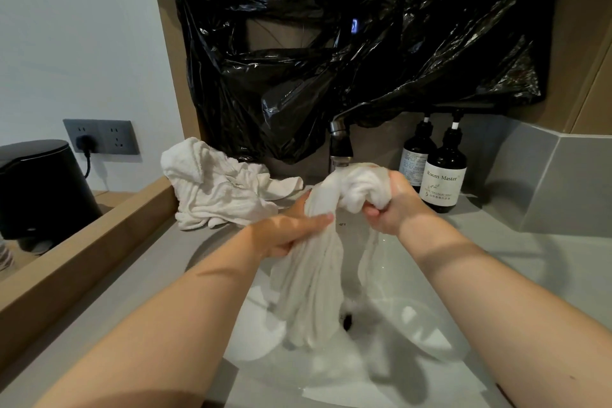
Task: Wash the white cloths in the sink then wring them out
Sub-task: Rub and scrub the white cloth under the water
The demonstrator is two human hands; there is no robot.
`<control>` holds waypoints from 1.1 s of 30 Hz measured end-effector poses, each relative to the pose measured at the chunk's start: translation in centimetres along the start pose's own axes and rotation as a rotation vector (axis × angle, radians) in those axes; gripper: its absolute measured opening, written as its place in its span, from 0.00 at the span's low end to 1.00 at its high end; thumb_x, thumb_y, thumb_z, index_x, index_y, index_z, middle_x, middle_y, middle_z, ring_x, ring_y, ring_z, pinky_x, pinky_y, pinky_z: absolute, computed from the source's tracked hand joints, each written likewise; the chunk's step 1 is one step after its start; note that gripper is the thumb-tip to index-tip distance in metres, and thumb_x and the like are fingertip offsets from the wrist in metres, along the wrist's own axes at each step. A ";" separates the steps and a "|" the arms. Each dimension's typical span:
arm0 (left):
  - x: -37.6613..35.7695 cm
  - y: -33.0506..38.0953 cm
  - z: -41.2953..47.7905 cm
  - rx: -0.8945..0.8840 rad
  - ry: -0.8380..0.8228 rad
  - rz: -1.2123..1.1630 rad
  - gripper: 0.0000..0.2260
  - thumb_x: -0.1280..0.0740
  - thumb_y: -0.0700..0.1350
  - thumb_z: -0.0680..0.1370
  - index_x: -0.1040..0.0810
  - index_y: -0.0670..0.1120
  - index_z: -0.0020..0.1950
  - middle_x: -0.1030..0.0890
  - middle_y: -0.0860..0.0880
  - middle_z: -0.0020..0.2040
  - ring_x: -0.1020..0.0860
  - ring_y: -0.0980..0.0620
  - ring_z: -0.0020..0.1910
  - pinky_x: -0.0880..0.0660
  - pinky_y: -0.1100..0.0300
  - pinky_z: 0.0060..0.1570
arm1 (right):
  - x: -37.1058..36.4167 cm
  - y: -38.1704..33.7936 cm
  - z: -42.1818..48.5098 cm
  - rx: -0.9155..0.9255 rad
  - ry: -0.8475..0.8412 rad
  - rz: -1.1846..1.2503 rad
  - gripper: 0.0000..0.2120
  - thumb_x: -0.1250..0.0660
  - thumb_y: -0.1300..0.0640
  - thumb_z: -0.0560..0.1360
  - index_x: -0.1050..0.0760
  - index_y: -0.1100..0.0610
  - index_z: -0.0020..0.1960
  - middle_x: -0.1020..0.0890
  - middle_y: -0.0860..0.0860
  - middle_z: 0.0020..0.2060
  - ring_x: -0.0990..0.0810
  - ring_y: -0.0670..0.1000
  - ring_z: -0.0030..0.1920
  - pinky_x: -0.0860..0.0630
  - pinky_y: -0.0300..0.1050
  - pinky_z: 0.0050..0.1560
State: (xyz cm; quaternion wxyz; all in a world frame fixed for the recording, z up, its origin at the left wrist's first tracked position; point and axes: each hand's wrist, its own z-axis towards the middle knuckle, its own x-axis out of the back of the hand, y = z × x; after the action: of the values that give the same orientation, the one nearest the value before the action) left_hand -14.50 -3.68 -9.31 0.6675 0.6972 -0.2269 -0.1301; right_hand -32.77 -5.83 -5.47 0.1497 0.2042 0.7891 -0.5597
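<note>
Overhead, the head view looks down into a white sink (430, 325) set in a grey countertop (516, 242). Both bare forearms reach in from the near edge, and both hands hold one white cloth (314, 278) above the basin. The left hand (291, 235) grips the cloth's gathered middle, with the thumb laid across the front and the fingers wrapped behind. The right hand (394, 205) is clenched around a bunched wad of the same cloth, held just under the spout of the faucet (339, 146) at the sink's back edge. From the two grips the rest of the cloth hangs in long folds, its lower end reaching down near the drain (347, 321).

A heap of further white cloths (218, 189) lies crumpled on the countertop at the sink's back left edge, apart from the hands. Two dark pump bottles stand at the back right of the countertop, the nearer bottle (445, 175) labelled "Room Master" and the other bottle (415, 156) just behind it. Black plastic sheeting (331, 43) hangs over the wall above the faucet. Off to the left, a grey socket plate (101, 137) has a plug in it, and a black bin (43, 185) stands below.
</note>
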 end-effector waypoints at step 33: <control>-1.1 0.1 1.8 0.015 0.427 -0.201 0.27 0.38 0.62 0.77 0.22 0.41 0.62 0.19 0.38 0.58 0.19 0.41 0.56 0.26 0.45 0.63 | 2.9 2.4 1.6 0.113 0.031 -0.756 0.31 0.35 0.35 0.73 0.26 0.58 0.64 0.18 0.53 0.52 0.20 0.57 0.53 0.26 0.49 0.59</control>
State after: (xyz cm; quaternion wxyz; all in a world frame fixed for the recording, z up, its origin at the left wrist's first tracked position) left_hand -16.30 -4.68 -9.45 0.6789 0.7329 -0.0108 -0.0440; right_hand -34.06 -6.20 -9.32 -0.0906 -0.0849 0.7789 -0.6148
